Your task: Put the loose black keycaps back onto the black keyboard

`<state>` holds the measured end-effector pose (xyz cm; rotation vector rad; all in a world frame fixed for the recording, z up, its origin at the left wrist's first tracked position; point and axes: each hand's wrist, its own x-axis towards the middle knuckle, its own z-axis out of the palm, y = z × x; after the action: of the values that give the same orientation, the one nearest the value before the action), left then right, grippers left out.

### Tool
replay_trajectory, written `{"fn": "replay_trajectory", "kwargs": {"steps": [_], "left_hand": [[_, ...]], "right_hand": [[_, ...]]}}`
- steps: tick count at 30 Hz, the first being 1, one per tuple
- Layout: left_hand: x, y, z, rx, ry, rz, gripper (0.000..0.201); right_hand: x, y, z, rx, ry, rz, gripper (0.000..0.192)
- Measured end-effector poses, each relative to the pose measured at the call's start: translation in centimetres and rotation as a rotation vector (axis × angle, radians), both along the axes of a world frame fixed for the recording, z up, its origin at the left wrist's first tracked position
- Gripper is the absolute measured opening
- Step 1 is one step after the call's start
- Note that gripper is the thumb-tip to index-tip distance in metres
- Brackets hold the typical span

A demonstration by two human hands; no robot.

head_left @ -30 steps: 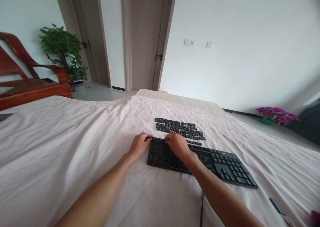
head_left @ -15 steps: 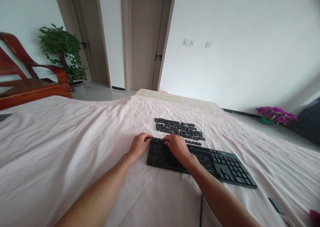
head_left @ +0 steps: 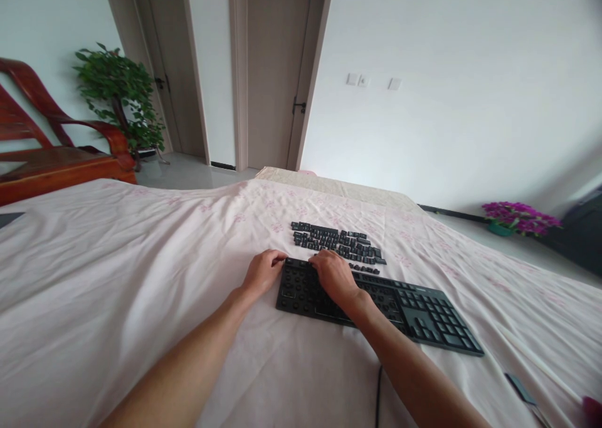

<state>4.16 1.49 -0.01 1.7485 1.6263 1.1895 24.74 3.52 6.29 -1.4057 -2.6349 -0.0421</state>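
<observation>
A black keyboard point(head_left: 433, 315) lies at a slant on the pink flowered cloth. Its right part still carries keys, while the left part shows bare key posts. My left hand point(head_left: 263, 273) is closed, thumb and fingers pinching the keyboard's far left corner. Over the far edge, a little to the right, my right hand point(head_left: 333, 275) has its fingers bent together at the top row. Whatever is under those fingertips is hidden. Beyond the keyboard, loose black keycaps point(head_left: 350, 247) lie in rough rows, several of them close to my right hand.
A black cable point(head_left: 379, 393) runs from the keyboard's near side. On the right of the cloth point(head_left: 188, 277) lies a small dark flat tool point(head_left: 520, 387) with a thin shaft. A dark object point(head_left: 9, 218) sits at the left edge. A wooden chair point(head_left: 94, 158) stands beyond.
My right hand has shifted very slightly at the top row. My left hand stays on the corner, and the keyboard and loose keycaps look the same.
</observation>
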Motion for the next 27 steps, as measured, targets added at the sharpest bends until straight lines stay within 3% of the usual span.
{"fn": "replay_trajectory", "kwargs": {"steps": [27], "left_hand": [[0.0, 0.08, -0.06, -0.003, -0.003, -0.004, 0.022]], "right_hand": [[0.36, 0.04, -0.78, 0.024, 0.083, 0.118, 0.029]]}}
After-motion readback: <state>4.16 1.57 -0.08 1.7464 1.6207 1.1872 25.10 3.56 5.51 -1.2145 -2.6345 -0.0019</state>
